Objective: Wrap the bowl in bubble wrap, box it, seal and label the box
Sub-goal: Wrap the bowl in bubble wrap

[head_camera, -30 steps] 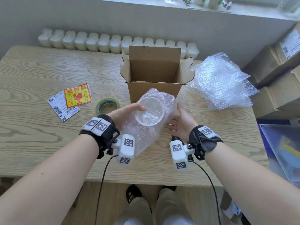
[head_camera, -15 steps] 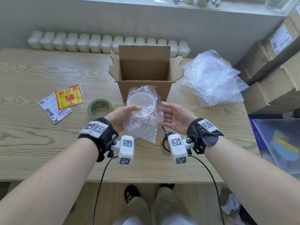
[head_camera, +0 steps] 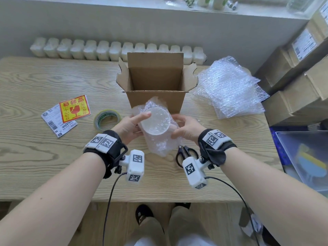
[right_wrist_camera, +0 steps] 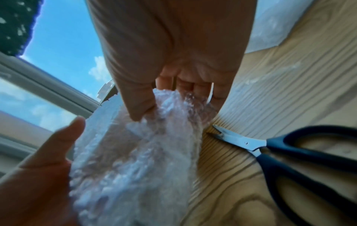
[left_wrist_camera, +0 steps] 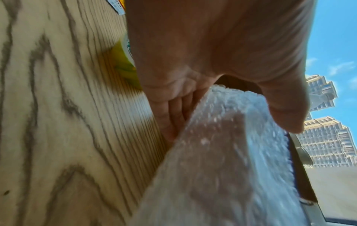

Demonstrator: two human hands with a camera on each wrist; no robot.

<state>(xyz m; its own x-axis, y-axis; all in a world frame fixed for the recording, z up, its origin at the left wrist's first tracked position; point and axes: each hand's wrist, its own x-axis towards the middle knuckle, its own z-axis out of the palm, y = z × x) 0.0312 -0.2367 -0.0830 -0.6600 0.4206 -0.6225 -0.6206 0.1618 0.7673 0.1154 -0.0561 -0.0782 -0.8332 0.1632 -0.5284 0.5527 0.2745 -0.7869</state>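
A clear bowl (head_camera: 156, 121) sits inside a sheet of bubble wrap (head_camera: 160, 144), held above the table just in front of the open cardboard box (head_camera: 154, 96). My left hand (head_camera: 130, 124) grips the wrapped bowl from the left, thumb on its round face. My right hand (head_camera: 186, 127) grips it from the right, fingers curled into the wrap (right_wrist_camera: 170, 119). The loose tail of the wrap (left_wrist_camera: 222, 168) hangs down toward me. A red fragile sticker (head_camera: 74, 108) and a white shipping label (head_camera: 56, 122) lie at the left, a tape roll (head_camera: 106, 118) beside them.
Black-handled scissors (head_camera: 186, 154) lie on the table under my right wrist, also seen close by as scissors (right_wrist_camera: 289, 151). A stack of spare bubble wrap (head_camera: 229, 87) lies right of the box. Cardboard boxes (head_camera: 298, 82) are stacked at the far right, and a plastic bin (head_camera: 305, 157) sits beside the table.
The wrapped bowl has moved away from me toward the box front. My right hand went from open beside the bundle to gripping its right side.
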